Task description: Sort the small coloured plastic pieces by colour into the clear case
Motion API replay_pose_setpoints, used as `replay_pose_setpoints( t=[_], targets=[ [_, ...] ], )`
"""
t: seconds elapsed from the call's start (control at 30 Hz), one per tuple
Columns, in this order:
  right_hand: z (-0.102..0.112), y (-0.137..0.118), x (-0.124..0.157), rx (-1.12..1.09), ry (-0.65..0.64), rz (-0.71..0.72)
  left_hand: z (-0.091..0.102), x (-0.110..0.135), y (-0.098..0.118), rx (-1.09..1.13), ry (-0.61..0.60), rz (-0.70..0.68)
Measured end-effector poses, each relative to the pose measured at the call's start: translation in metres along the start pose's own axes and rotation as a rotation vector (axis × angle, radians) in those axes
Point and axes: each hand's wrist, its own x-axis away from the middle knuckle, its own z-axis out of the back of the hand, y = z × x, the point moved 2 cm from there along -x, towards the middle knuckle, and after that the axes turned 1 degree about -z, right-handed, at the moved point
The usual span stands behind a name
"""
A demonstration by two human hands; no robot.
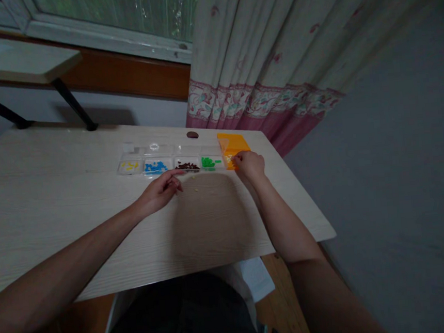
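My left hand rests near the front of a clear box of dark brown pieces; its index finger is stretched out, the others loosely curled, and nothing shows in it. Over an orange box with its lid up, my right hand has its fingertips pinched at small pale pieces; whatever is between them is too small to make out. Between the hands stands a clear box of green pieces. Blue pieces and yellow pieces fill further clear boxes to the left, lids raised.
A few tiny pale bits lie on the pale wooden table. Behind the boxes is a dark oval spot. A raised shelf on black legs stands back left; a curtain and wall border the right side.
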Motion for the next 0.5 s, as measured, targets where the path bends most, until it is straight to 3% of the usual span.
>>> replay_pose_setpoints(
  t=[0.17, 0.3, 0.5],
  targets=[
    [0.002, 0.000, 0.000, -0.030, 0.008, 0.004, 0.002, 0.000, -0.006, -0.091, -0.007, -0.070],
    [0.002, -0.003, 0.003, -0.023, 0.047, 0.025, 0.000, 0.001, 0.001, -0.383, 0.014, -0.147],
    [0.005, -0.028, 0.017, -0.075, 0.107, 0.124, -0.013, 0.003, 0.008, -0.708, -0.077, -0.150]
  ],
)
